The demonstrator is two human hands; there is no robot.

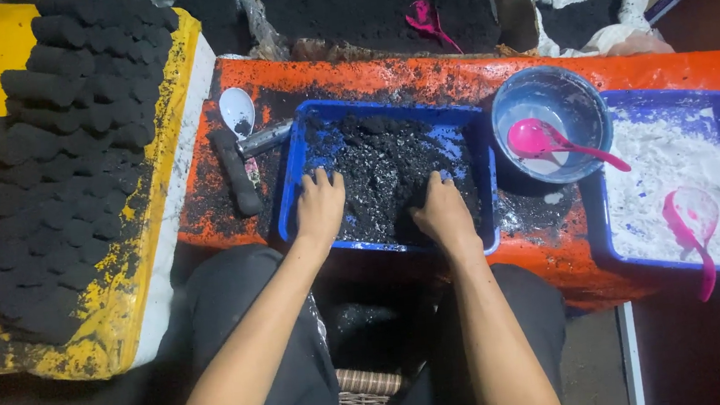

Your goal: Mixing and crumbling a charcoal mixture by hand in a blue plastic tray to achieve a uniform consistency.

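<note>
Two hands in blue tray (304,160) on orange tabletop (418,76). Left hand (320,208), right hand (441,213) apart, fingers spread, pressed into black mix (387,170), gripping nothing. Step looks like mixing. Next move likely needs scooping, squeezing clumps. Black rolls (52,151) stacked left.

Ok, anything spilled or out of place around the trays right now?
Yes. Black powder is smeared across the orange table around the blue tray where the left hand and right hand press into the mix, and a white patch lies below the bowl. Nothing looks tipped or broken.
</note>
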